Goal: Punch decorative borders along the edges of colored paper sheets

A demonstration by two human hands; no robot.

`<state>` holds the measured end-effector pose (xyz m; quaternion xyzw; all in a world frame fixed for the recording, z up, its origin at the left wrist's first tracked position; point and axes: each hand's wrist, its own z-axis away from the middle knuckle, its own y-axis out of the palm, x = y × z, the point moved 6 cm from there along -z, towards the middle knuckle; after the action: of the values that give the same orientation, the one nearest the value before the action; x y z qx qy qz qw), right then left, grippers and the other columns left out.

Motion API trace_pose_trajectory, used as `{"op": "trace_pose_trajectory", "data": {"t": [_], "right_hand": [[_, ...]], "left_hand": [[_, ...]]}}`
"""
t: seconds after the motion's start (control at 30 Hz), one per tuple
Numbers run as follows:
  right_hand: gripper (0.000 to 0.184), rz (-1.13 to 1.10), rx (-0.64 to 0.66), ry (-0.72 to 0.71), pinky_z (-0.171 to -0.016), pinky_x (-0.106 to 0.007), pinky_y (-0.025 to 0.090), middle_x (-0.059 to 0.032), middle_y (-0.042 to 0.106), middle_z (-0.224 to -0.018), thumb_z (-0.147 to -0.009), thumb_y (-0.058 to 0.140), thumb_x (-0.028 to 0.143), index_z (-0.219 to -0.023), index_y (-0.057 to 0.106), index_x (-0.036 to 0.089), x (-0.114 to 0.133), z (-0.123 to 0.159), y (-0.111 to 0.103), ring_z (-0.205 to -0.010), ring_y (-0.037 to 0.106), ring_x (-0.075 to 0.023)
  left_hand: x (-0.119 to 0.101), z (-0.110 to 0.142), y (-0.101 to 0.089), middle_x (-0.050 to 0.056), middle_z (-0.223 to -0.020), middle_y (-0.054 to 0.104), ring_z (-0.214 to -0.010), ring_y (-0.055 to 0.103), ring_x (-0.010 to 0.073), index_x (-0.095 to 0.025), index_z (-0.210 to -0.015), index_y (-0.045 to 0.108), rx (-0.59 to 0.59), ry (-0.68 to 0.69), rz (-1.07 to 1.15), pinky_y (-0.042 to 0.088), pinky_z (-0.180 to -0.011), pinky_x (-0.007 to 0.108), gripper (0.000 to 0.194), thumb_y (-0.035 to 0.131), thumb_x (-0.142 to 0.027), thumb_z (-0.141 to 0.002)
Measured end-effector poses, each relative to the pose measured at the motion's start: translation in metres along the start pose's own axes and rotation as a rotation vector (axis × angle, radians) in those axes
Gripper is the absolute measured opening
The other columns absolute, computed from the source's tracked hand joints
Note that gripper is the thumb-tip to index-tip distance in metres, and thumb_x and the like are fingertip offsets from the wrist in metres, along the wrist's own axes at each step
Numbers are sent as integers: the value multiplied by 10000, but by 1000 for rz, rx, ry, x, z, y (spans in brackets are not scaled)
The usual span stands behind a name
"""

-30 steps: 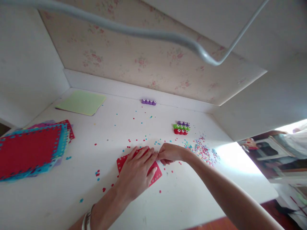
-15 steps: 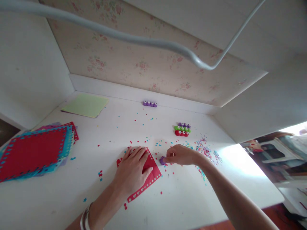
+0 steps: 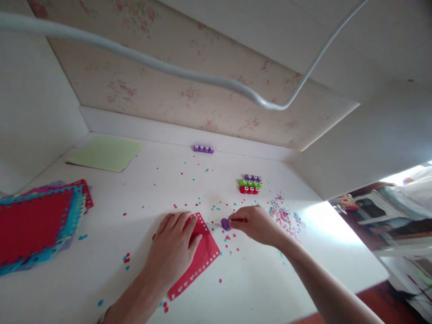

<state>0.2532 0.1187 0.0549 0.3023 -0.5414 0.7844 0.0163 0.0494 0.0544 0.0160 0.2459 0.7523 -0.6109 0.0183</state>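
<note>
My left hand (image 3: 173, 249) lies flat, fingers spread, on a red sheet (image 3: 200, 258) with small punched holes along its edges, pressing it to the white table (image 3: 256, 288). My right hand (image 3: 258, 223) pinches a small purple punch (image 3: 226, 223) just off the sheet's upper right corner. The punch touches the table, a short way from the sheet's edge. Tiny coloured paper bits lie scattered around both hands.
A stack of punched red and blue sheets (image 3: 37, 222) lies at the left. A pale green sheet (image 3: 104, 154) sits at the back left. A row of purple punches (image 3: 203, 149) stands by the wall, and purple, green and red punches (image 3: 250, 183) behind my right hand. A confetti heap (image 3: 285, 216) lies right.
My right hand drew the purple punch off the red sheet's corner to the right. My left hand slid lower left on the sheet, baring its right edge. The view shifted slightly.
</note>
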Motion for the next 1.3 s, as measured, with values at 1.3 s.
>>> {"op": "trace_pose_trajectory", "data": {"t": [1.3], "right_hand": [[457, 438, -230, 54, -1058, -455, 376, -160, 459, -1442, -952, 523, 244, -1392, 459, 140, -28, -269, -50, -1263, 491, -268]], "left_hand": [[22, 2, -10, 99, -1077, 647, -982, 586, 309, -193, -1178, 588, 7, -214, -16, 465, -846, 493, 442, 733, -329, -783]]}}
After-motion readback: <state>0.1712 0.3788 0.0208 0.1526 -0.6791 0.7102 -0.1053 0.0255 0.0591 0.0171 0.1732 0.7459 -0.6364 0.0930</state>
